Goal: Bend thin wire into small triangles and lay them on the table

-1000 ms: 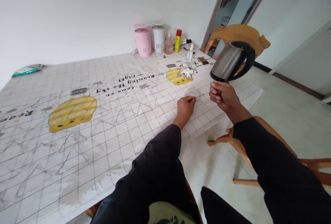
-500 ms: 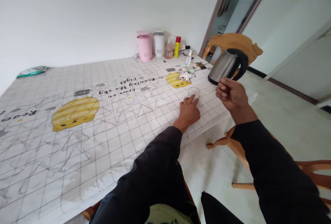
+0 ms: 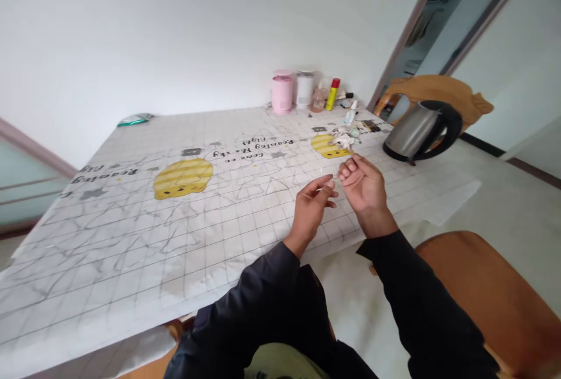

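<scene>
Thin, faint loops and angular shapes of wire or thread (image 3: 177, 230) lie spread over the white gridded tablecloth (image 3: 228, 239). Above its front right part, my left hand (image 3: 310, 207) is raised with the thumb and fingers curved toward each other; whether a thin strand is between them is too small to tell. Close beside it on the right, my right hand (image 3: 364, 189) is turned palm up, its fingers curled and the thumb and forefinger pinched together. Anything in that pinch is too fine to make out. The fingertips of both hands are near each other.
A steel kettle (image 3: 414, 131) stands at the table's right end. Crumpled white gloves (image 3: 344, 138) lie near a small bottle (image 3: 350, 113). Along the wall are a pink canister (image 3: 282, 93), a white canister (image 3: 304, 90) and a yellow can (image 3: 332, 96). A wooden chair (image 3: 486, 285) is at right.
My left hand has lifted off the tablecloth. My right hand has come left from beside the kettle to meet it. The view has turned left.
</scene>
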The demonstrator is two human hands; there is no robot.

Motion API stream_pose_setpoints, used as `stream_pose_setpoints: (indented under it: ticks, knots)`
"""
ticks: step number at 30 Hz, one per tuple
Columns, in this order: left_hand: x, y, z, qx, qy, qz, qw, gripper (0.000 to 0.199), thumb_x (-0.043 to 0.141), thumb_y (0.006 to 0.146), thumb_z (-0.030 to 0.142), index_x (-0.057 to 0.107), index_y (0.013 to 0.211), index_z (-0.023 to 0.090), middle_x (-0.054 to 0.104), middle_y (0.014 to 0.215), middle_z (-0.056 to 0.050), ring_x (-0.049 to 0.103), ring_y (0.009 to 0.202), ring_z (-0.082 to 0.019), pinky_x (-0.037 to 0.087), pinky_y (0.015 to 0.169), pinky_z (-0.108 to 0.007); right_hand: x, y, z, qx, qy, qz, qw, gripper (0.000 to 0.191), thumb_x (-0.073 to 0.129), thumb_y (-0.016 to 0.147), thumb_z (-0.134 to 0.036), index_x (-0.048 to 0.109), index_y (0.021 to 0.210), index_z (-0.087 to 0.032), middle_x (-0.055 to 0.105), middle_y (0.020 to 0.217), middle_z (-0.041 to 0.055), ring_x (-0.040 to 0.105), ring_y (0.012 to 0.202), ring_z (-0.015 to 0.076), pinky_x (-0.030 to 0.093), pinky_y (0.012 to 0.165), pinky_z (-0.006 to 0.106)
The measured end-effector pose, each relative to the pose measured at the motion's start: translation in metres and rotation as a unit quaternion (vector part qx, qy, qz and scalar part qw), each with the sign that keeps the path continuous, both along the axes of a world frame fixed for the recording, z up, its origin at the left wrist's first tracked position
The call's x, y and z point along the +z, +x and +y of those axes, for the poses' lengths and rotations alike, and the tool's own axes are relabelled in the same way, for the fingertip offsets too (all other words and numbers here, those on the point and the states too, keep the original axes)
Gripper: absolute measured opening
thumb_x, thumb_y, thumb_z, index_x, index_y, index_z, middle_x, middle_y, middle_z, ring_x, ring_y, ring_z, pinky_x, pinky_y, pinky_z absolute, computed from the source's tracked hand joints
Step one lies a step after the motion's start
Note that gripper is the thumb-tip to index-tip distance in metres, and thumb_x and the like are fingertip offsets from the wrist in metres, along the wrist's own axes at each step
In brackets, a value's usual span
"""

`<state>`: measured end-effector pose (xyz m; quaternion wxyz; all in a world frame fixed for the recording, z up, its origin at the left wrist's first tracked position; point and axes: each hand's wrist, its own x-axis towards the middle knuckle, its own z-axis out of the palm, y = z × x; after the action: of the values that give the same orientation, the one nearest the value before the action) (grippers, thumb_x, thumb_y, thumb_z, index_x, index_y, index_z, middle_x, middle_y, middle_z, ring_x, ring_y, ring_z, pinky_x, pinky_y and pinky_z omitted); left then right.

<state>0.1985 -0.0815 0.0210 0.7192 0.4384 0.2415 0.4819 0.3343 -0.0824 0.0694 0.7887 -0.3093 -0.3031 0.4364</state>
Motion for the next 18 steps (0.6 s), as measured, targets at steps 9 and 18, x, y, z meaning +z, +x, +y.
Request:
stream_pose_setpoints:
  ticks: [9,18]
  knots:
    - [0.016,-0.114,0.025,0.176,0.057,0.025,0.982,0.031,0.084,0.093,0.046,0.086,0.105,0.017,0.08,0.094,-0.009,0.07,0.076,-0.016,0.058,0.064,-0.028,-0.025,-0.088,0.02,0.066,-0.062,-0.197,0.976,0.034,0.088,0.089,-0.05,0.066,0.098,-0.026,0.073,0.076,-0.0001,0.074,0.078,0.0218,0.063,0.083,0.041]
    - [0.046,-0.186,0.049,0.214,0.118,0.179,0.953,0.03,0.081,0.095,0.046,0.088,0.099,0.018,0.071,0.076,-0.003,0.06,0.061,-0.013,0.051,0.053,-0.025,0.014,-0.114,0.053,0.069,0.01,-0.546,0.835,0.036,0.065,0.106,-0.065,0.069,0.104,-0.029,0.07,0.067,-0.0023,0.061,0.053,0.0159,0.049,0.055,0.031]
